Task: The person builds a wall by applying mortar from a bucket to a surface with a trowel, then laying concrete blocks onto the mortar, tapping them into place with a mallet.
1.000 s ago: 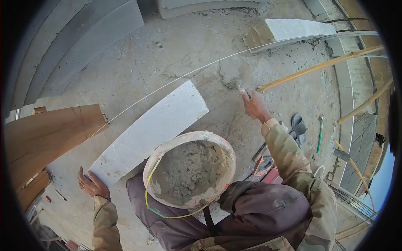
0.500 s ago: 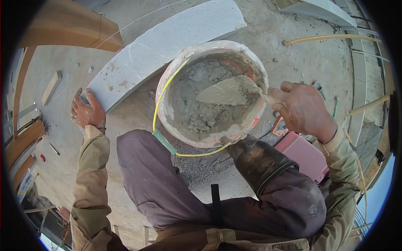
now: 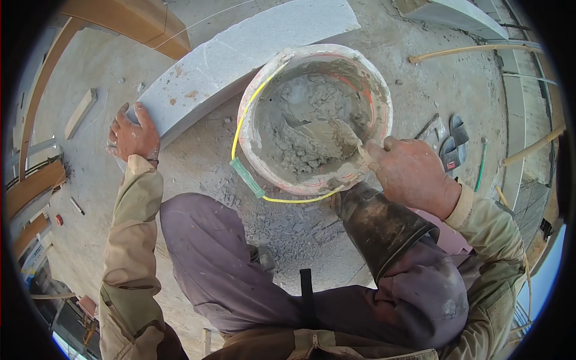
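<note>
Concrete floor [image 3: 198, 165]: left hand [image 3: 133, 133] spread flat on block [image 3: 240, 54] end, right hand [image 3: 411, 174] gripping trowel [image 3: 330, 135] inside bucket [image 3: 387, 111] rim.

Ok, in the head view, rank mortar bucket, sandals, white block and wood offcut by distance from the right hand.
From the right hand, holding the trowel:
1. mortar bucket, rim right beside it.
2. sandals, just to its right.
3. white block, beyond the bucket, left.
4. wood offcut, far left.

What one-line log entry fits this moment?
left hand: on pale stone block | right hand: grey trowel in round mortar bucket
</note>
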The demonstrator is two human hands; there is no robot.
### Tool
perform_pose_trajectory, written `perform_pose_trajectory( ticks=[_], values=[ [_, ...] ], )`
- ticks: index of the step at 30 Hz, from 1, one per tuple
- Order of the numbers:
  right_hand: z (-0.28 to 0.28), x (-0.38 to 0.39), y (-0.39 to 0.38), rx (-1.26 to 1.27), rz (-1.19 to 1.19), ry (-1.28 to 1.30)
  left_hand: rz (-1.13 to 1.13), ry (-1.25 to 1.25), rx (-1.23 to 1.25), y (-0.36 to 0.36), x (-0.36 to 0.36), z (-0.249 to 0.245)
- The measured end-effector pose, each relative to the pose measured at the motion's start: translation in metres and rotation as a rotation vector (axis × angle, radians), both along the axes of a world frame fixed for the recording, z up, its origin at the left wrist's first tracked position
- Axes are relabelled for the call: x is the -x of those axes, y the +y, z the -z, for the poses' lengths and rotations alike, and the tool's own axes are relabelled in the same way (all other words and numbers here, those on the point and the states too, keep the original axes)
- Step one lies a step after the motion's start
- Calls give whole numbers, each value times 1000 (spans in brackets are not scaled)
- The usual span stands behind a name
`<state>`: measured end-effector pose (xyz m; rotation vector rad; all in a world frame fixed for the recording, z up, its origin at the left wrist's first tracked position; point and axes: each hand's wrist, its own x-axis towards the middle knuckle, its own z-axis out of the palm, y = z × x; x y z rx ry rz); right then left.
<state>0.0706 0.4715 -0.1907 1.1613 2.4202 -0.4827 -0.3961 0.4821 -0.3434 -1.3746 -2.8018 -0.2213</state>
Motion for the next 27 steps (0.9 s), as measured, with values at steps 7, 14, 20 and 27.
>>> perform_pose_trajectory(
  ticks=[7, 14, 20, 27],
  values=[
    [-9, 5, -7, 190, 55, 0, -24, 48, 22, -1, -2, 1],
    [-5, -27, 8, 488, 353, 350, -18, 18, 34, 0, -5, -6],
    [11, -90, 18, 636, 543, 509, -17, 15, 45, 2, -4, -6],
    [-9, -196, 64, 615, 917, 534, 15, 62, 16, 2, -6, -5]
  ],
)
